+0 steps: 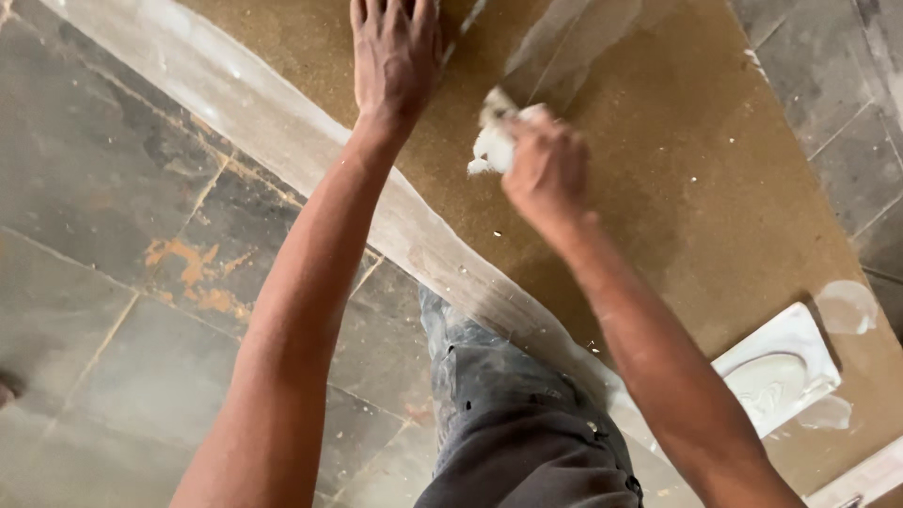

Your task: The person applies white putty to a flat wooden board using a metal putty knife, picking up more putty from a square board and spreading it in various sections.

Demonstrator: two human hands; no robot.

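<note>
A large brown board (677,179) lies flat in front of me, its near edge coated with a whitish band of filler (310,141). My left hand (395,52) rests flat on the board near the top of the view, fingers spread. My right hand (546,169) is closed around a small tool smeared with white filler (491,141), pressed against the board beside a pale smeared streak (555,47).
A white rectangular tray of filler (776,362) sits on the board at the lower right. Grey stone floor tiles (113,282) lie to the left and at the top right. My knee in grey dusty trousers (517,414) is below the board's edge.
</note>
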